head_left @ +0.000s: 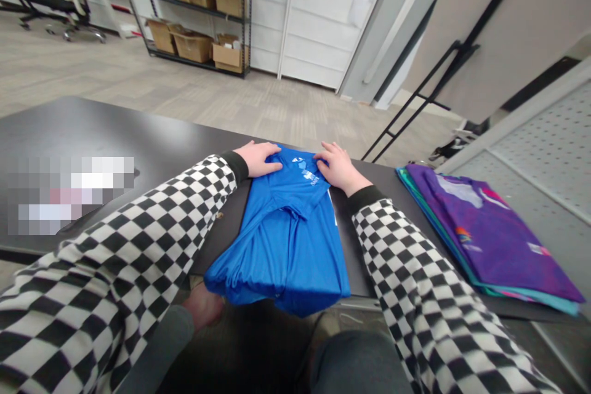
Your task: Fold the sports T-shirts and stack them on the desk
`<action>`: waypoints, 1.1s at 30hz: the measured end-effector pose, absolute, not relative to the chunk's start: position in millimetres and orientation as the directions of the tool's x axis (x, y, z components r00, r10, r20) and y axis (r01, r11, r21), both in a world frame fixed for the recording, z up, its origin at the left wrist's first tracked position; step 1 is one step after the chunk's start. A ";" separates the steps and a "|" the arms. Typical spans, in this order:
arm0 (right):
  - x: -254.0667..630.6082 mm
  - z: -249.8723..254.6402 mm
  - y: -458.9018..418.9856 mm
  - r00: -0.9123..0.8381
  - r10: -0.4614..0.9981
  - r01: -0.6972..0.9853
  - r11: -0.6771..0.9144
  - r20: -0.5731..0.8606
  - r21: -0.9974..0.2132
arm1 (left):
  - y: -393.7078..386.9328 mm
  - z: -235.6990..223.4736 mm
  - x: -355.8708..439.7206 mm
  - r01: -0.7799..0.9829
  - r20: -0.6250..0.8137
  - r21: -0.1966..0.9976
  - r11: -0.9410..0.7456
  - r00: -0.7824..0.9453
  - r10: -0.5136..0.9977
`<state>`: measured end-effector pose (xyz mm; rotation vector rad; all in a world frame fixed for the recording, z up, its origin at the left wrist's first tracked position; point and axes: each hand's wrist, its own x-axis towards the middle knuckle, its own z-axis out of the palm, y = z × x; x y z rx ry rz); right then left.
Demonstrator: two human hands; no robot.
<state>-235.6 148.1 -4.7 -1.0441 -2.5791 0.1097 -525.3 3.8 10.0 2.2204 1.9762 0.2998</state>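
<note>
A bright blue shirt [289, 234] lies partly folded on the black table [115, 135], its near end hanging over the front edge. My left hand [259, 157] rests on the shirt's far left corner, fingers flat and pinching the cloth. My right hand [339, 167] presses on the far right corner beside a small white logo. Both arms wear black-and-white checkered sleeves.
A stack of folded shirts [489, 231], purple on top and teal below, lies on the table to the right. A metal shelf with cardboard boxes [194, 6] stands across the floor. A perforated grey panel [549, 154] is at far right. A blurred patch [69, 194] covers the table's left.
</note>
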 end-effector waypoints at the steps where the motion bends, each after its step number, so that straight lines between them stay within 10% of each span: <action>1: -236.6 -5.7 147.7 -0.661 0.700 0.669 0.713 0.271 -0.209 | 4.0 9.8 -524.4 0.967 0.022 0.231 -0.109 0.107 0.994; 18: -231.9 -5.6 151.8 -0.597 0.735 0.712 0.670 0.322 -0.209 | -0.9 19.2 -513.8 0.982 0.160 0.130 -0.135 0.114 0.981; 26: -221.4 -0.1 156.1 -0.493 0.748 0.735 0.631 0.445 -0.248 | -16.4 11.2 -473.0 0.962 -0.055 0.183 -0.203 0.216 0.975; 33: -222.5 -2.4 147.6 -0.500 0.824 0.804 0.556 0.266 -0.212 | -15.6 12.7 -476.7 0.966 -0.065 0.185 -0.182 0.197 0.978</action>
